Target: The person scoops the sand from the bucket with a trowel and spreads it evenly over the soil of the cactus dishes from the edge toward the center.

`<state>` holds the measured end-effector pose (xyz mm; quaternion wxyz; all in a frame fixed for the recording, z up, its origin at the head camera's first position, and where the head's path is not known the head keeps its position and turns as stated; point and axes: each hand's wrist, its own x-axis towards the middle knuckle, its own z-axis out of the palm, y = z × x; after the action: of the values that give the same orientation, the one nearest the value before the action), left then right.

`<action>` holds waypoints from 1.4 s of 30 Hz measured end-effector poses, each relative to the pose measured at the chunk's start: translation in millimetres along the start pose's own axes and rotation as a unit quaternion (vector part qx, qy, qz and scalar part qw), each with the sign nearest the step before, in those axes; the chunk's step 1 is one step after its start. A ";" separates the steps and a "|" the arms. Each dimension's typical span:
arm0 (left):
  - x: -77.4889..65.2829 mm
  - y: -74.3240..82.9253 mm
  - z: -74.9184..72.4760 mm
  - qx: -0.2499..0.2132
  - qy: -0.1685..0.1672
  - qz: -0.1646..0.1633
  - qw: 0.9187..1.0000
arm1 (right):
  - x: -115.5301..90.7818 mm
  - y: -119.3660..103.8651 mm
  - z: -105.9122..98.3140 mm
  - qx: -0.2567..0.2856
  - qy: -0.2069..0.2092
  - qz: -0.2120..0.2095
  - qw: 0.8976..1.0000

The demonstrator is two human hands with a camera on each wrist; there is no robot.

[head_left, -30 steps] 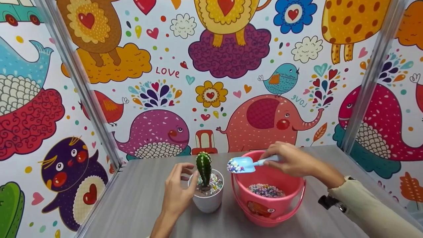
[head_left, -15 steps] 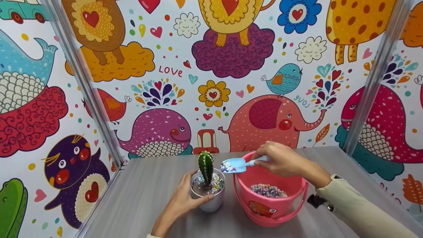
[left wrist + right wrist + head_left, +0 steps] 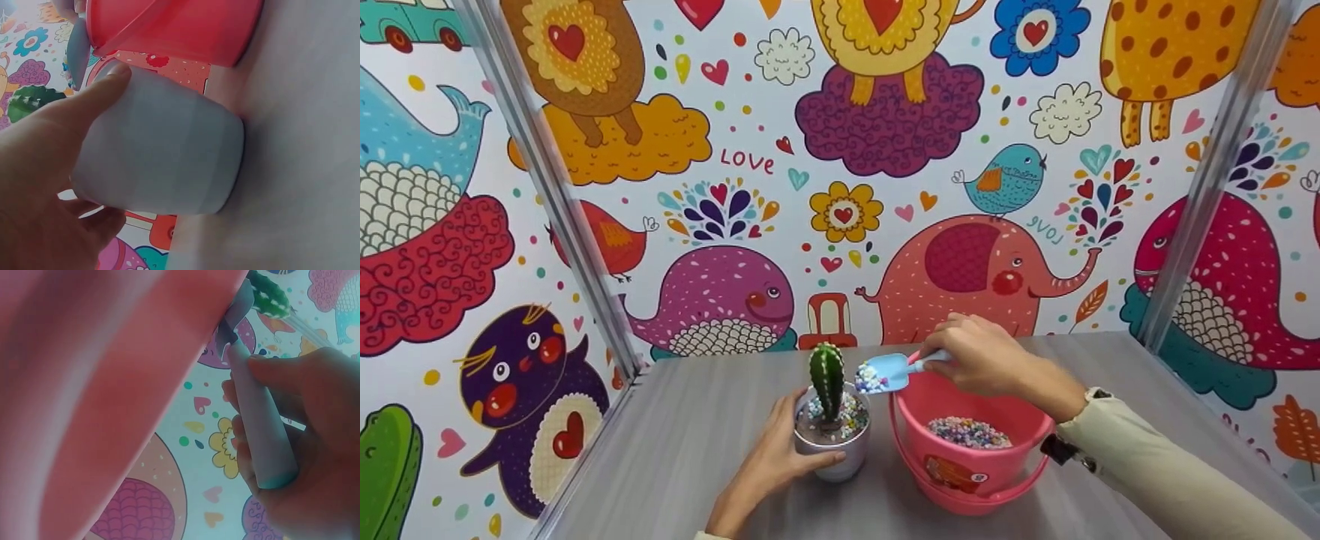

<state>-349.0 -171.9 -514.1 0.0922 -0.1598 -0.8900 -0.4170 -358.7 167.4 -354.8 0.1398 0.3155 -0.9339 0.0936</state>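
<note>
A green cactus [image 3: 826, 381] stands in a white pot [image 3: 840, 459] on the table, with multicoloured beads [image 3: 851, 411] over part of its soil. My left hand [image 3: 780, 450] grips the pot's left side near the rim, thumb across the front; the left wrist view shows the pot's smooth wall [image 3: 163, 146] in that grasp. In my right hand [image 3: 982, 356] is a light blue toy shovel [image 3: 891, 371], held by its handle [image 3: 261, 422]. Beads [image 3: 872, 379] lie on the blade, which hovers just right of the cactus, above the gap between pot and bucket.
Right of the pot stands a pink bucket [image 3: 971, 480], partly filled with beads [image 3: 969, 433], its handle hanging down in front. Behind the grey table [image 3: 660, 450] rises a wall with cartoon animals [image 3: 960, 285]. Metal posts [image 3: 562, 195] mark the corners.
My left hand has come down from beside the cactus and taken hold of the pot. The right hand has moved the loaded shovel leftward, closer to the cactus.
</note>
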 end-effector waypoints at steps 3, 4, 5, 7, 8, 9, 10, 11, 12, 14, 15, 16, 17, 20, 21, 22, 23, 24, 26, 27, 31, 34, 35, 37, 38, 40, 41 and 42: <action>-0.2 3.2 1.4 0.009 0.012 -0.008 1.000 | 2.7 -2.5 0.5 -0.010 0.009 -0.010 1.000; -0.4 4.1 1.4 0.010 0.013 -0.013 1.000 | 3.4 -3.3 0.8 -0.013 0.011 -0.011 1.000; -0.7 4.6 1.2 0.010 0.014 -0.014 1.000 | 4.1 -4.0 0.8 -0.017 0.012 -0.011 1.000; -1.2 4.4 -0.7 0.009 0.013 -0.013 1.000 | 5.6 -5.5 0.7 -0.023 0.013 -0.014 1.000; -1.3 3.7 -2.2 0.006 0.010 -0.010 1.000 | 6.5 -6.1 0.7 -0.025 0.015 -0.018 0.999; -1.5 3.0 -4.1 0.001 0.005 -0.007 1.000 | 7.3 -6.8 0.5 -0.028 0.017 -0.022 0.999; -1.5 2.3 -6.0 -0.005 0.001 -0.002 1.000 | 8.2 -7.5 0.2 -0.031 0.020 -0.025 0.999; -1.3 1.9 -7.7 -0.012 -0.001 0.006 1.000 | 9.2 -7.9 0.0 -0.034 0.023 -0.030 0.999; -1.1 2.0 -9.3 -0.018 -0.004 0.010 1.000 | 9.9 -8.3 0.0 -0.036 0.026 -0.034 0.998; -0.7 3.2 -10.8 -0.033 -0.009 0.012 0.999 | 10.9 -9.1 -0.2 -0.040 0.028 -0.037 0.998; -0.8 4.5 -10.8 -0.039 -0.010 0.009 0.999 | 11.2 -9.5 -0.3 -0.042 0.028 -0.036 0.998; -0.7 5.9 -10.4 -0.043 -0.009 0.006 0.999 | 11.4 -9.8 -0.2 -0.043 0.027 -0.035 0.998; -0.9 7.7 -9.7 -0.044 -0.009 0.000 0.999 | 11.3 -10.0 -0.2 -0.045 0.026 -0.034 0.998; -2.0 13.3 -5.7 -0.040 -0.001 -0.024 0.999 | 11.2 -10.8 -0.4 -0.047 0.024 -0.034 0.998; -2.6 15.0 -4.4 -0.037 0.003 -0.030 0.999 | 11.2 -11.2 -0.5 -0.047 0.024 -0.034 0.998; -3.1 16.3 -3.2 -0.032 0.007 -0.035 0.999 | 11.3 -11.6 -0.7 -0.049 0.023 -0.034 0.998; -3.5 17.3 -2.3 -0.029 0.010 -0.039 0.999 | 11.3 -12.1 -0.9 -0.050 0.023 -0.034 0.998; -3.9 17.6 -1.9 -0.026 0.011 -0.040 0.999 | 11.5 -12.6 -1.2 -0.051 0.022 -0.034 0.998; -4.3 16.6 -3.2 -0.025 0.007 -0.038 0.999 | 11.9 -14.0 -1.7 -0.055 0.020 -0.033 0.998; -4.6 15.2 -4.8 -0.029 0.000 -0.032 0.999 | 12.2 -14.7 -2.0 -0.058 0.020 -0.034 0.998; -3.2 6.7 -14.1 -0.096 -0.041 0.006 0.995 | 13.1 -16.8 -2.9 -0.068 0.020 -0.034 0.997; -2.7 1.9 -19.3 -0.144 -0.056 0.028 0.988 | 13.6 -18.1 -3.4 -0.076 0.020 -0.037 0.996; -2.7 1.1 -19.9 -0.151 -0.053 0.035 0.986 | 13.9 -18.6 -3.6 -0.077 0.020 -0.038 0.996; -3.0 2.2 -19.6 -0.139 -0.045 0.031 0.989 | 14.2 -19.6 -4.0 -0.079 0.020 -0.039 0.996; -3.1 3.4 -18.6 -0.126 -0.040 0.024 0.991 | 14.2 -20.0 -4.3 -0.080 0.019 -0.039 0.996; -3.2 6.9 -15.7 -0.102 -0.030 0.005 0.994 | 14.4 -21.0 -4.7 -0.079 0.018 -0.038 0.996; -3.2 8.7 -14.0 -0.089 -0.026 -0.005 0.996 | 14.4 -21.5 -4.9 -0.079 0.017 -0.037 0.996; -3.3 10.9 -12.6 -0.077 -0.023 -0.018 0.997 | 14.3 -21.9 -5.1 -0.079 0.017 -0.037 0.996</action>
<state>-341.6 -175.7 -499.3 0.0515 -0.1596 -0.8601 -0.4818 -355.1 143.5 -343.5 0.1830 0.3360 -0.9237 0.0199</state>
